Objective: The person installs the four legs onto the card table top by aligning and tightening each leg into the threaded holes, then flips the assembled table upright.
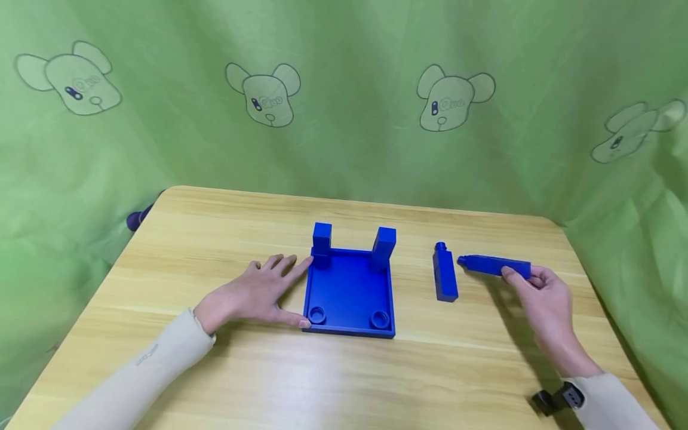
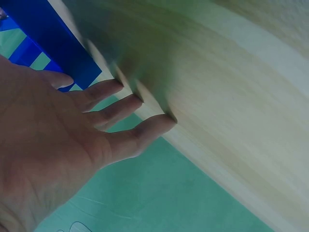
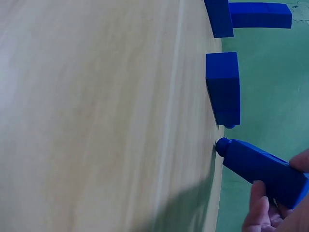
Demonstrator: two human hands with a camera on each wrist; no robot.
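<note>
A square blue toy tabletop (image 1: 352,295) lies with its raised rim up. Two blue legs stand upright at its back corners, a left one (image 1: 322,242) and a right one (image 1: 384,248). Round sockets show at the front corners, left (image 1: 317,315) and right (image 1: 380,319). With fingers spread, my left hand (image 1: 263,294) touches the tabletop's left side, the thumb at the front corner. Right of the tabletop, my right hand (image 1: 548,301) grips one end of a blue table leg (image 3: 265,169), its knobbed end pointing left. Between them lies another blue leg (image 1: 445,273).
The wooden table (image 1: 258,382) has rounded far corners. A green curtain (image 1: 355,161) with printed mouse heads hangs behind and at both sides. Past the left table edge shows a dark purple object (image 1: 135,220). A black device (image 1: 559,399) sits at the right wrist.
</note>
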